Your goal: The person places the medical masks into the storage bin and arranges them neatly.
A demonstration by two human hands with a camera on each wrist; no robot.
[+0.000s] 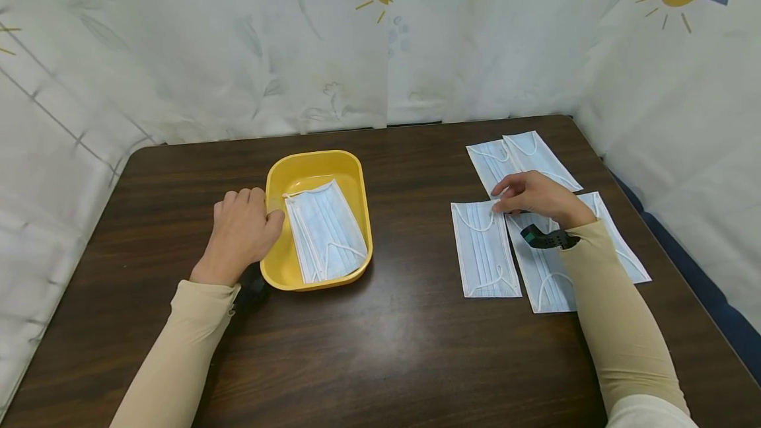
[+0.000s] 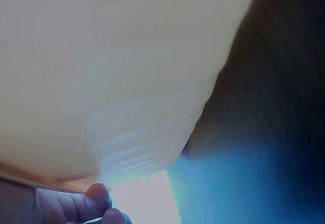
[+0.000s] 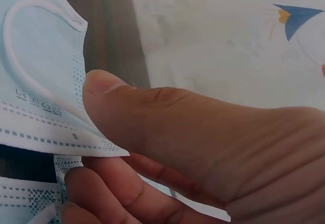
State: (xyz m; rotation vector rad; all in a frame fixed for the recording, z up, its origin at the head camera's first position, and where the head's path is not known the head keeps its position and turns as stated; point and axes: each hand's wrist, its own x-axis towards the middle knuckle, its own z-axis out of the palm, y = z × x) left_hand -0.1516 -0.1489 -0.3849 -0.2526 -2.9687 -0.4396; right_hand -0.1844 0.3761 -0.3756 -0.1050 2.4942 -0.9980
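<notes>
A yellow plastic tray stands left of the table's middle and holds light blue disposable face masks with white ear loops. My left hand grips the tray's left rim, thumb over the edge; its fingertips curl under the rim in the left wrist view. On the right, my right hand pinches the corner of a face mask, the nearest to the tray of several laid out there. In the right wrist view, the thumb lies on top of the mask corner, fingers beneath.
More masks lie around and partly under my right hand: two at the back, one in the middle and one at the right. A white printed curtain hangs behind the dark wooden table.
</notes>
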